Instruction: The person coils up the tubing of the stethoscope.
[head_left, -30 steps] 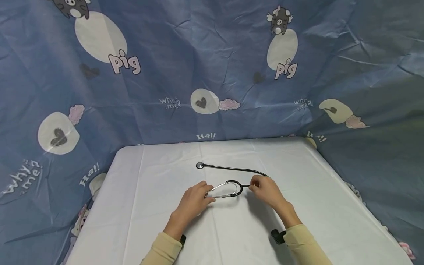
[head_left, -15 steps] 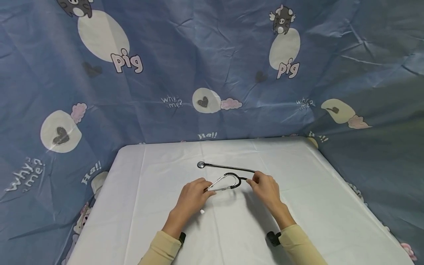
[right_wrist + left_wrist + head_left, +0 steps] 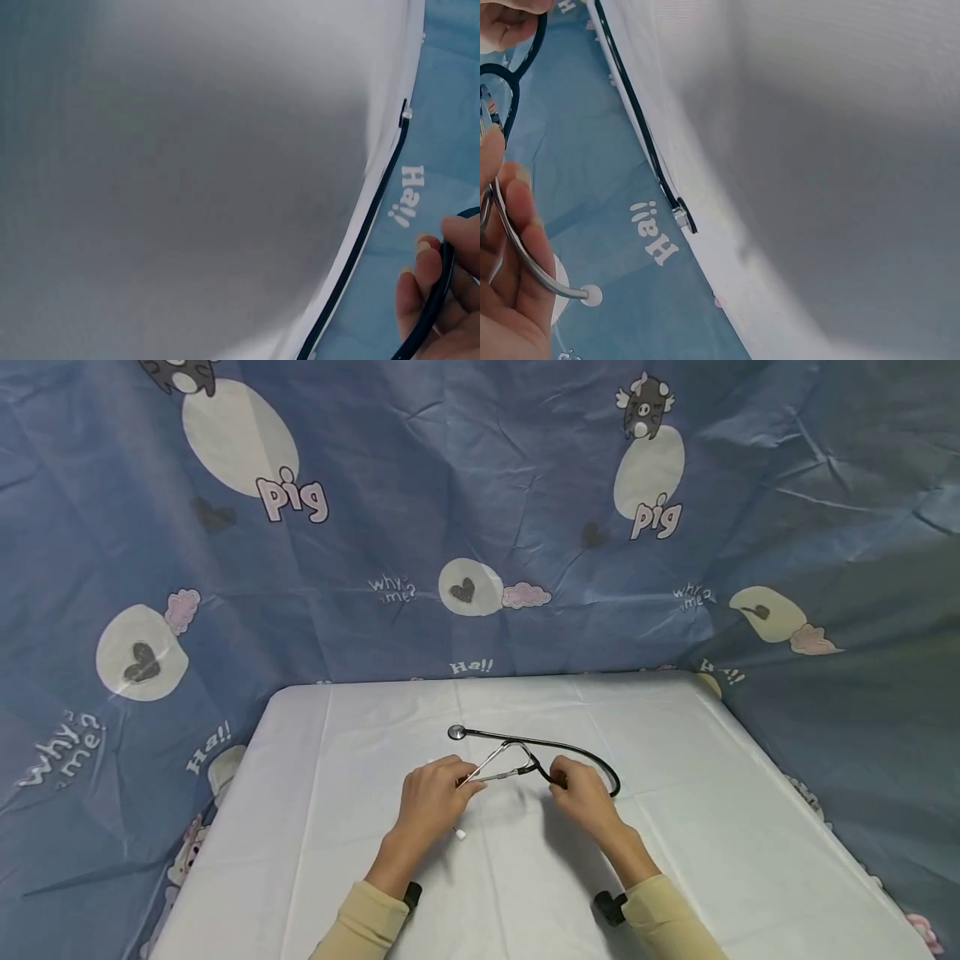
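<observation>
Stethoscope (image 3: 555,743) in both hands, mid-tabletop (image 3: 375,727). Ear end held clear of the surface; far run of tubing (image 3: 602,762) and chest piece (image 3: 457,732) down on it.

Orientation: doubled back on itself. Ear tubes (image 3: 498,775) pointing left and a bit toward the person, black yoke (image 3: 514,79) to the right. Long axis of that end roughly left-right, on a slight slant. From the yoke, on into the right hand (image 3: 587,797), out to the right in a loop, then back left to the chest piece, just beyond the left hand (image 3: 435,789). White ear tip (image 3: 591,295) out past the left hand, on the near side.

On the left: fingers (image 3: 536,247) curled round the metal ear tubes, thumb across. On the right: pinching the black tubing just past the yoke, thumb against fingers; spare ones loosely bent.
</observation>
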`<state>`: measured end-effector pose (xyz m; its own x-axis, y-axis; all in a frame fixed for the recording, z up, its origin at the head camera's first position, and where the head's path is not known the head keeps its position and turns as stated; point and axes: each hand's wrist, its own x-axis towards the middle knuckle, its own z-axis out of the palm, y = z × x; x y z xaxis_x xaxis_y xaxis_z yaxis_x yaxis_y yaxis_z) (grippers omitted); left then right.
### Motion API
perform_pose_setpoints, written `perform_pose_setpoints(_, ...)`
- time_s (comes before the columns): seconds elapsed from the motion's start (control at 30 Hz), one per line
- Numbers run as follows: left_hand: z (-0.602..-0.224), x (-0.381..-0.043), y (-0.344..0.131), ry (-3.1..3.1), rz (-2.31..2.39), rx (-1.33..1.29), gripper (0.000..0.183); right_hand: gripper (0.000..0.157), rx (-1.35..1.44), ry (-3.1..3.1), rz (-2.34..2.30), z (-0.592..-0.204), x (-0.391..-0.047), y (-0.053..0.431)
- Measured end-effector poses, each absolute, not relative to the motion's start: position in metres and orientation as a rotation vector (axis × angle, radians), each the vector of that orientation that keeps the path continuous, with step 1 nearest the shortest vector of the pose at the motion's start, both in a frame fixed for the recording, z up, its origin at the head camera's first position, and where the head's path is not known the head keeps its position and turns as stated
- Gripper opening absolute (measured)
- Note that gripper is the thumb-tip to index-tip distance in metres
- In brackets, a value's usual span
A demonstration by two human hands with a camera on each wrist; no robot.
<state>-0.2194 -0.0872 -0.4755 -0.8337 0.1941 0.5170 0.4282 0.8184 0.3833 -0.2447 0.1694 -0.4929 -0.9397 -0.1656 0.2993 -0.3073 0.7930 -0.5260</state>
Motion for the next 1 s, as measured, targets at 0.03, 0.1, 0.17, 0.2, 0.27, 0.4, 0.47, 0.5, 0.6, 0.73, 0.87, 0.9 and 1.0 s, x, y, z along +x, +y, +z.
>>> perform_pose_setpoints(0.03, -0.475, -0.219, -0.087, -2.53, -0.687, -0.452, 0.017, 0.019, 0.375, -2.75, 0.87, -0.493, -0.244, 0.168)
perform_pose_setpoints(0.1, -0.473, -0.219, -0.087, -2.52, -0.692, -0.436, 0.018, 0.021, 0.391, -2.762, 0.885, -0.492, -0.242, 0.164)
perform_pose_setpoints(0.17, -0.472, -0.219, -0.088, -2.512, -0.694, -0.427, 0.018, 0.022, 0.407, -2.777, 0.898, -0.492, -0.24, 0.16)
perform_pose_setpoints(0.2, -0.471, -0.219, -0.088, -2.51, -0.692, -0.424, 0.018, 0.023, 0.418, -2.782, 0.899, -0.492, -0.239, 0.157)
perform_pose_setpoints(0.27, -0.471, -0.218, -0.089, -2.505, -0.688, -0.421, 0.019, 0.023, 0.438, -2.788, 0.902, -0.492, -0.237, 0.153)
perform_pose_setpoints(0.4, -0.47, -0.218, -0.091, -2.497, -0.676, -0.419, 0.019, 0.022, 0.492, -2.786, 0.909, -0.492, -0.232, 0.145)
perform_pose_setpoints(0.47, -0.47, -0.218, -0.092, -2.494, -0.665, -0.415, 0.018, 0.021, 0.52, -2.784, 0.92, -0.491, -0.23, 0.141)
perform_pose_setpoints(0.5, -0.47, -0.219, -0.093, -2.493, -0.657, -0.413, 0.017, 0.02, 0.54, -2.782, 0.924, -0.491, -0.229, 0.139)
perform_pose_setpoints(0.6, -0.472, -0.219, -0.094, -2.489, -0.636, -0.411, 0.016, 0.017, 0.612, -2.777, 0.93, -0.49, -0.226, 0.135)
perform_pose_setpoints(0.73, -0.473, -0.219, -0.094, -2.48, -0.616, -0.434, 0.014, 0.012, 0.704, -2.784, 0.949, -0.488, -0.223, 0.129)
perform_pose_setpoints(0.87, -0.474, -0.219, -0.093, -2.477, -0.589, -0.441, 0.013, 0.009, 0.786, -2.781, 0.968, -0.485, -0.219, 0.122)
perform_pose_setpoints(0.9, -0.474, -0.219, -0.093, -2.478, -0.583, -0.436, 0.013, 0.008, 0.806, -2.78, 0.974, -0.484, -0.218, 0.12)
perform_pose_setpoints(1.0, -0.476, -0.218, -0.092, -2.49, -0.585, -0.422, 0.013, 0.007, 0.855, -2.783, 0.992, -0.482, -0.215, 0.116)
